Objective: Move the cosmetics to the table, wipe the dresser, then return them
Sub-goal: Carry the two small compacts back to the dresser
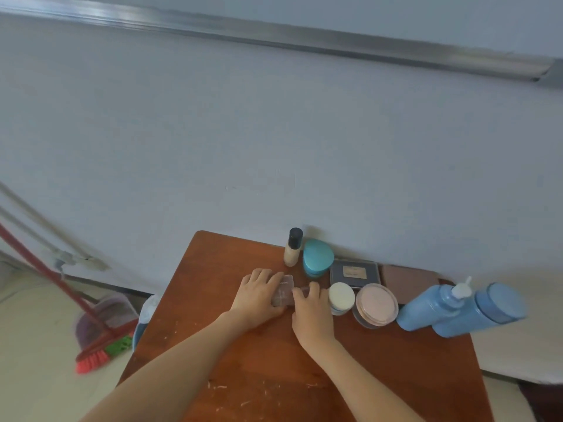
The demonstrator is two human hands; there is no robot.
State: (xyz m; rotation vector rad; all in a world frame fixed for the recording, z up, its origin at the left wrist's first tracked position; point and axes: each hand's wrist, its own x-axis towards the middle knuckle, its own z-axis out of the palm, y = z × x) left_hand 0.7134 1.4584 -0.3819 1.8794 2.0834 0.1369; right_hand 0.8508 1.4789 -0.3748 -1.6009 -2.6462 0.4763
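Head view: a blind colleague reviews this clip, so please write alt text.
The left hand and right hand hold a small clear case on a brown wooden surface, beside a foundation bottle, a teal jar and a blue pump bottle along the wall.

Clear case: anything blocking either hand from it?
Nothing visible. Both hands are on the clear case: left hand over its left end, right hand at its right end. The white-lidded jar stands just right of the right hand, the teal container behind.

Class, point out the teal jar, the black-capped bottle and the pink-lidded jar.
teal jar (318,257), head view, lid top.
black-capped bottle (291,254), head view, pale body.
pink-lidded jar (377,303), head view, lid centre.
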